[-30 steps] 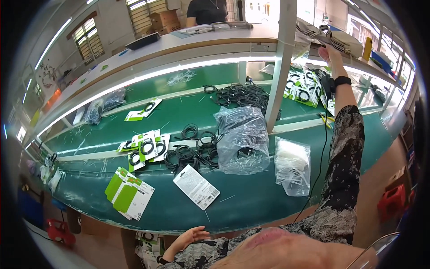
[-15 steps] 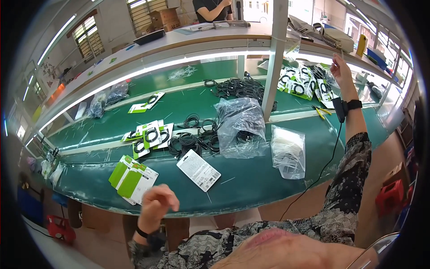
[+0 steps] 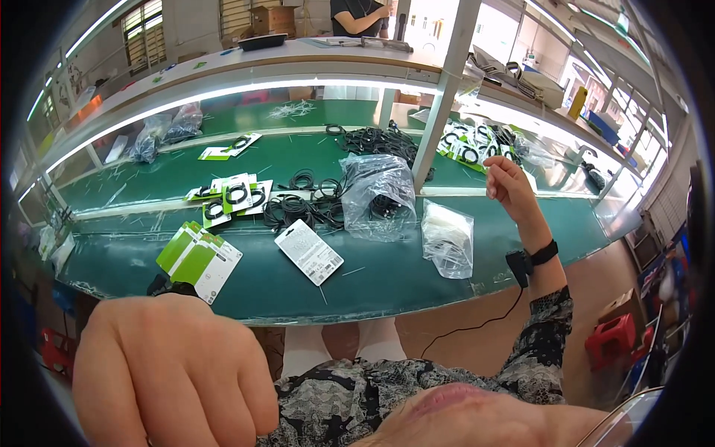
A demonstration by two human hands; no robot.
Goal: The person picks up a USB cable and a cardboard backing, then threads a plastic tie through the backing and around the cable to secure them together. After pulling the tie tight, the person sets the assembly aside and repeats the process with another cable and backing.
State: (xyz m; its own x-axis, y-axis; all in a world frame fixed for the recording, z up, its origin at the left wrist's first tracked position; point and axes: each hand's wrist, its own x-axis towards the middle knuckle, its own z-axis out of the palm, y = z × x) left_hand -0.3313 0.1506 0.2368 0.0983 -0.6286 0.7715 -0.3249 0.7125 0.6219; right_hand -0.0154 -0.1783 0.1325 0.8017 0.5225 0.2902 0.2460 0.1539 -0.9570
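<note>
My left hand (image 3: 175, 372) is very close in the lower left, its back and bent knuckles showing. The fingers curl into a fist, so anything inside is hidden. Above the right half of the green bench (image 3: 387, 287), my right hand (image 3: 512, 190) is raised with loosely bent fingers apart and nothing visible in them. Behind it lies a pile of carded black cables (image 3: 477, 141). Green-and-white cards (image 3: 197, 257) lie fanned just beyond my left fist. A white card (image 3: 309, 252) rests face down at the front, with loose coiled black cables (image 3: 302, 212) behind it.
A clear bag with cables (image 3: 378, 197) and a bag of white ties (image 3: 448, 242) stand mid-bench. Several carded cables (image 3: 237, 192) lie left. A white post (image 3: 445, 97) rises behind. A cord hangs from my right wrist device. A person stands across the far shelf.
My left hand has risen from beside the fanned cards to close in front of the view, curled. My right hand is lower and further left. The view has shifted; the pliers no longer show.
</note>
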